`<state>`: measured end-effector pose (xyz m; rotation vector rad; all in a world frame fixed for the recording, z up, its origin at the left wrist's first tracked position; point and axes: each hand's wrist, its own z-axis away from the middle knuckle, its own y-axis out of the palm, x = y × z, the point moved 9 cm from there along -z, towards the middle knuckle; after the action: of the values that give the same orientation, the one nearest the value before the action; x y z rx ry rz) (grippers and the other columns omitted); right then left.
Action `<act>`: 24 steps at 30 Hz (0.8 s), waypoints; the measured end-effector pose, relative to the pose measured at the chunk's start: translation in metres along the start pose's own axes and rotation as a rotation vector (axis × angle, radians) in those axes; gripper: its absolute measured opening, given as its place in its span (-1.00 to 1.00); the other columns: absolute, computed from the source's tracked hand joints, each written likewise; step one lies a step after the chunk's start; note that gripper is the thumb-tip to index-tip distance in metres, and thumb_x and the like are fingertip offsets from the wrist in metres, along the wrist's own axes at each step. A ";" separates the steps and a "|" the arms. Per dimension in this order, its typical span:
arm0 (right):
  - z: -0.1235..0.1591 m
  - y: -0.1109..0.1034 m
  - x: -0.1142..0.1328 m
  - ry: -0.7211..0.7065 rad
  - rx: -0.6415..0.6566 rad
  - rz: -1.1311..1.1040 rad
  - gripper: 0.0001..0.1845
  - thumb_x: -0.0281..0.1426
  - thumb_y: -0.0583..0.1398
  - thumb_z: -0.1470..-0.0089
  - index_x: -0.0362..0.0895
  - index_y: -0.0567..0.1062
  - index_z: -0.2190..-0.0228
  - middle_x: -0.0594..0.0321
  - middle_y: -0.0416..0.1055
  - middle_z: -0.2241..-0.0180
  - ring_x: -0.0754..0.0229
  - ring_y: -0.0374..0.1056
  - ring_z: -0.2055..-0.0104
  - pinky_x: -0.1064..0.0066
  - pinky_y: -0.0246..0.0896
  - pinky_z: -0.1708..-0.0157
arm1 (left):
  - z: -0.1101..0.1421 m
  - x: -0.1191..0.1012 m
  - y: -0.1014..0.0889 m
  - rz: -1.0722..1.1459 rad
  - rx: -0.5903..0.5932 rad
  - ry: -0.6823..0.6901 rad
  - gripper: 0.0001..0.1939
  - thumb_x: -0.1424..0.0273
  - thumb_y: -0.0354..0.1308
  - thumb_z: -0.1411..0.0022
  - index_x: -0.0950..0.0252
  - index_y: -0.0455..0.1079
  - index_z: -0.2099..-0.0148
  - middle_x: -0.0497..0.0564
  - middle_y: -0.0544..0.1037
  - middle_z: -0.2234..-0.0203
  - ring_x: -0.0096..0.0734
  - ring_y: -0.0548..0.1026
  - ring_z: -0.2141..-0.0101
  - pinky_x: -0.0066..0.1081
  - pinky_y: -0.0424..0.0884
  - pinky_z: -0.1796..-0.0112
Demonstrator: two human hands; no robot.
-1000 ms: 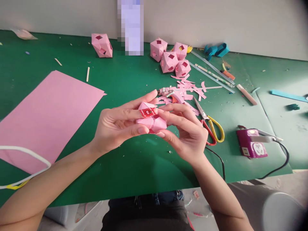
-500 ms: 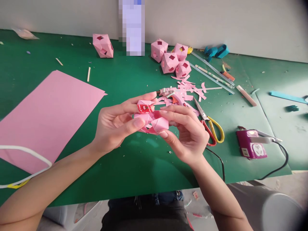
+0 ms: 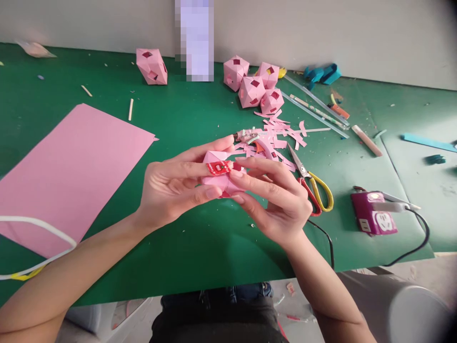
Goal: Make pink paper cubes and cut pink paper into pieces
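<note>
My left hand [image 3: 171,190] and my right hand [image 3: 278,197] hold a pink folded-paper shape [image 3: 214,156] between them, above the table's middle. The left thumb presses its near side, and the left fingers lie along its top and back. From the right, my right thumb and fingers pinch its edge. A red patterned strip [image 3: 219,167] sits at the tip of a left finger, against the paper. Fingers hide much of the shape. Just behind my hands lie a pink-handled glue gun [image 3: 262,143] and pink paper strips [image 3: 282,126]. Scissors [image 3: 310,183] with red and yellow handles rest beside my right hand.
Several finished pink paper shapes [image 3: 252,92] cluster at the back, and another one [image 3: 152,66] stands further left. A pink sheet [image 3: 78,166] covers the left side of the green table [image 3: 200,257]. At right sits a purple power adapter [image 3: 374,212] with a black cord.
The folded-paper shape has turned in my hands. My right fingers have moved left over its front, close to the red strip. The left finger with the strip has bent lower onto the paper.
</note>
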<state>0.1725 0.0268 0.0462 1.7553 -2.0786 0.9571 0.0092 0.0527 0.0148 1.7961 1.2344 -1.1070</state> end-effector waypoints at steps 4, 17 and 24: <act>0.000 0.000 -0.003 0.013 0.021 -0.017 -0.53 -0.42 0.36 -0.24 0.08 0.58 -0.16 0.12 0.58 -0.04 0.06 0.58 0.02 0.22 0.64 0.19 | 0.001 0.002 0.001 0.009 0.003 -0.019 -0.63 0.37 0.41 -0.28 -0.08 0.62 -0.11 -0.16 0.49 -0.28 0.06 0.47 -0.28 -0.01 0.62 -0.18; 0.003 -0.003 -0.007 0.015 -0.021 -0.064 -0.49 -0.46 0.37 -0.22 0.18 0.57 -0.16 0.21 0.60 -0.10 0.06 0.59 -0.01 0.23 0.63 0.16 | 0.003 0.001 0.001 0.015 -0.017 0.039 -0.64 0.29 0.42 -0.29 -0.09 0.61 -0.12 -0.17 0.44 -0.32 0.07 0.47 -0.27 0.00 0.61 -0.18; 0.012 0.002 -0.037 0.368 -0.024 -0.166 -0.54 -0.12 0.22 -0.36 0.19 0.48 -0.24 0.15 0.43 -0.25 0.13 0.54 0.15 0.23 0.64 0.28 | -0.002 0.017 -0.008 0.125 -0.164 -0.053 -0.64 0.23 0.40 -0.31 -0.03 0.60 -0.14 -0.08 0.56 -0.23 -0.06 0.55 -0.21 -0.11 0.59 -0.17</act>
<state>0.1821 0.0480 0.0150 1.5696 -1.6825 1.1034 0.0053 0.0630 0.0000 1.6853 1.1315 -0.9491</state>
